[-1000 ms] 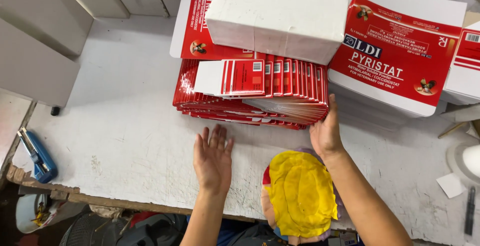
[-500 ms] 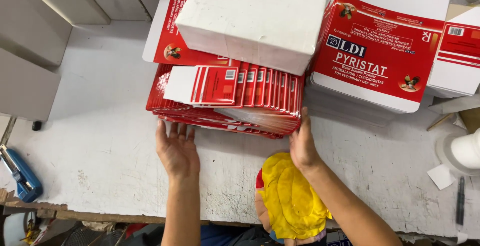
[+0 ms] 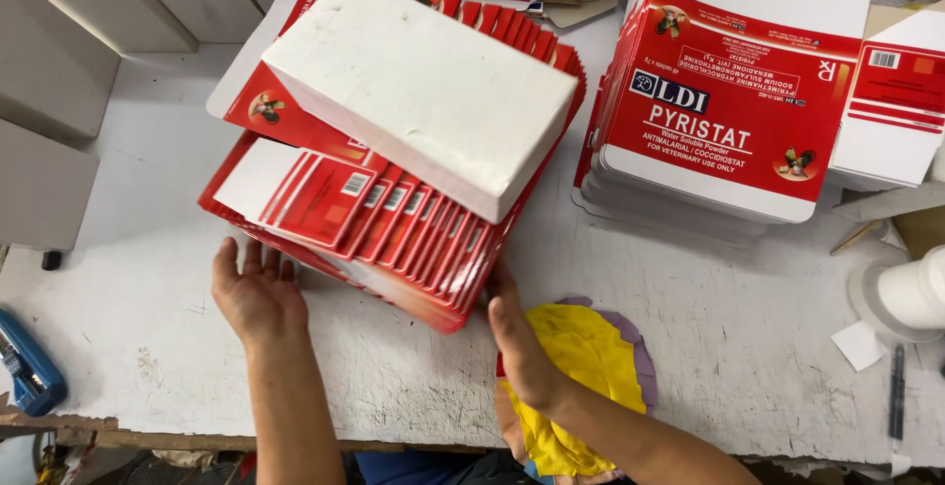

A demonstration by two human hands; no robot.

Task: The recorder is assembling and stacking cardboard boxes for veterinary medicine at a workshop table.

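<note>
Left hand (image 3: 258, 295), fingers spread, touching stack of flat red cartons (image 3: 394, 239); right hand (image 3: 514, 332) pressing its corner, fingers extended; white block (image 3: 423, 91) lying on top.

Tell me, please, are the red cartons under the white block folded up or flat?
Flat: the red cartons lie fanned in a stack under the white block.

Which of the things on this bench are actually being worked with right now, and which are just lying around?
In use:
left hand and right hand, at the near edges of the fanned stack of red flat cartons
white block resting on that stack

Lying about:
second carton stack
yellow cloth
blue tool
white roll
black pen
</note>
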